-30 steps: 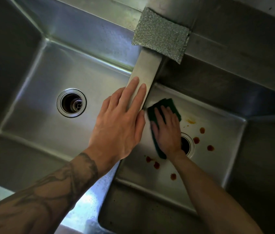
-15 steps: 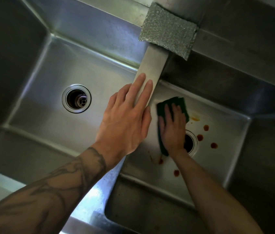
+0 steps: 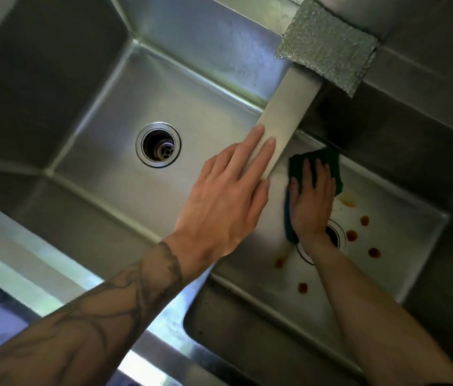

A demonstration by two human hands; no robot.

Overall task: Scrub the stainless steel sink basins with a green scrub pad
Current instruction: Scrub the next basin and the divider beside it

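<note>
My right hand (image 3: 313,201) lies flat on the green scrub pad (image 3: 297,166), fingers straight and a little spread. It presses the pad on the floor of the right basin (image 3: 403,246). I do not curl around the pad, I only push it down with the palm. The pad is at the far left part of this floor, just beside the foot of the divider (image 3: 286,107) between the two basins. Its long side runs from the far wall toward me, the same way as my fingers. One end shows past my fingertips and the other shows beside my wrist, near the drain (image 3: 338,240).

My left hand (image 3: 228,201) holds nothing. It rests open on top of the divider, fingers straight and pointing to the back, and I think it only carries my weight.

For the coming stroke it matters where the dirt lies from the pad. The brown spots (image 3: 351,235) are to the right of my hand and nearer to me, around the drain. One yellowish smear (image 3: 348,201) is just beside the pad's right edge. So I judge the pad must travel to the right and back toward me. The right hand is the nearer one for this. The left basin (image 3: 102,168) lies on the other side of the divider, and I see no such spots on its floor.
</note>
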